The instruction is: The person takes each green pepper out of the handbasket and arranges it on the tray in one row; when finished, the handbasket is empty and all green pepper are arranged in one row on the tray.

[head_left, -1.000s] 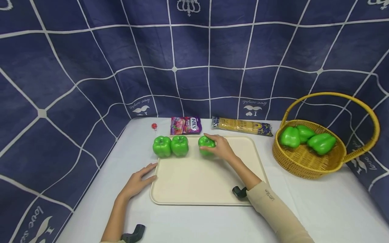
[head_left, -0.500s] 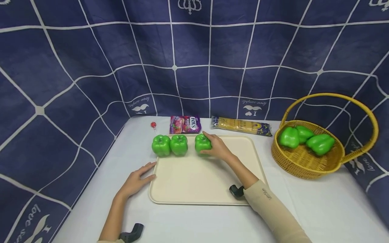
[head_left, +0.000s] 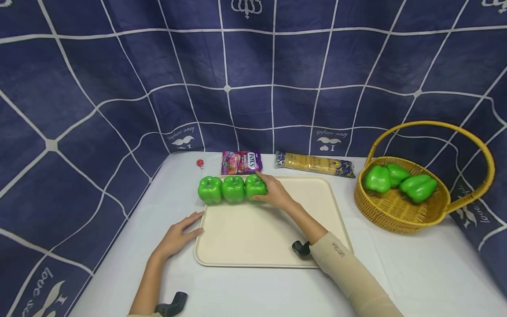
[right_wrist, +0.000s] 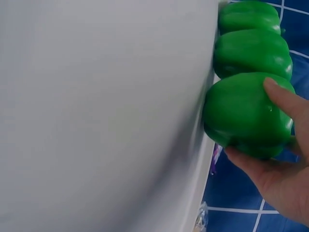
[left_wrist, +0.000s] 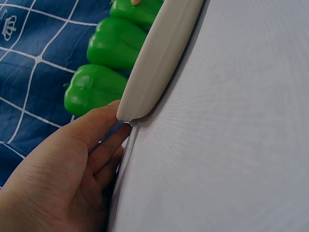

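Note:
Three green bell peppers stand in a row along the far left part of a cream tray (head_left: 253, 237). My right hand (head_left: 275, 192) grips the rightmost bell pepper (head_left: 254, 186), thumb and fingers around its sides, as the right wrist view also shows. That pepper sits close against the middle bell pepper (head_left: 233, 189). The leftmost bell pepper (head_left: 210, 190) stands at the tray's far left corner. Beside the tray's left edge lies my left hand (head_left: 177, 237), its fingers extended and touching the rim; in the left wrist view the tray's rim (left_wrist: 159, 63) meets the fingertips.
At the right stands a yellow wicker basket (head_left: 390, 220) with a tall handle, holding several green peppers (head_left: 419, 187). Behind the tray lie a purple candy bag (head_left: 241, 163), a long pasta packet (head_left: 314, 164) and a red lollipop (head_left: 200, 163). A blue checked curtain hangs behind.
My right hand has moved left along the far part of the tray with its bell pepper, bringing it up to the other two. My left hand has stayed at the tray's left edge.

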Demonstrator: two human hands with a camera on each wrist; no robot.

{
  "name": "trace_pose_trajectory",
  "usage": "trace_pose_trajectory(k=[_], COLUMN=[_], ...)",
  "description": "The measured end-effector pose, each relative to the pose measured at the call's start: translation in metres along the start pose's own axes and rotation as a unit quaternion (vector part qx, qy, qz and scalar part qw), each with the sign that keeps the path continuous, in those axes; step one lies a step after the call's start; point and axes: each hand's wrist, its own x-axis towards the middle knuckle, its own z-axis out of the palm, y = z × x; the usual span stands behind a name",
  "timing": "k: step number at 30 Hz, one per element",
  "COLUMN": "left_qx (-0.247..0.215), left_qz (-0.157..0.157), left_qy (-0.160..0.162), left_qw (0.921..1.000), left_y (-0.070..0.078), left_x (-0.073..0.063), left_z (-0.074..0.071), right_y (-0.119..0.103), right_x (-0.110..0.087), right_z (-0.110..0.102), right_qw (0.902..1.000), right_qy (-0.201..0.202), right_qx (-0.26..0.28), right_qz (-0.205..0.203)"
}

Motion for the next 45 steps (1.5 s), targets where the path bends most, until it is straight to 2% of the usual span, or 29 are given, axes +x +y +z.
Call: trace_pose_trajectory(k=[14,21,26,33,40,42,45], left_qx=[-0.003,-0.008,-0.011,-0.005,-0.002,0.001,0.003], left_qz=[0.001,-0.003,-0.004,-0.008,-0.009,-0.012,-0.016], left_qy=[0.000,-0.002,-0.003,-0.002,-0.005,-0.004,-0.004], left_qw=[1.0000,1.0000,0.9999,0.9999,0.9999,0.9999,0.9999], left_y=[-0.001,0.001,0.001,0.002,0.000,-0.002,-0.003], left_x=[0.000,0.001,0.000,0.000,0.001,0.001,0.002], left_z=[0.001,0.002,0.002,0.000,0.001,0.001,0.002], right_y=[0.001,0.010,0.026,0.060,0.101,0.113,0.127], right_x=[-0.002,-0.021,-0.048,-0.103,-0.164,-0.177,-0.191], right_z=[-0.001,-0.025,-0.058,-0.107,-0.154,-0.168,-0.191], right_qw=[1.0000,0.9997,0.9982,0.9873,0.9673,0.9631,0.9605], right_qy=[0.000,0.010,0.046,0.144,0.243,0.256,0.252], right_qx=[0.004,0.024,0.026,-0.004,-0.060,-0.078,-0.118], right_qz=[-0.001,0.005,-0.030,-0.066,-0.040,-0.024,-0.003])
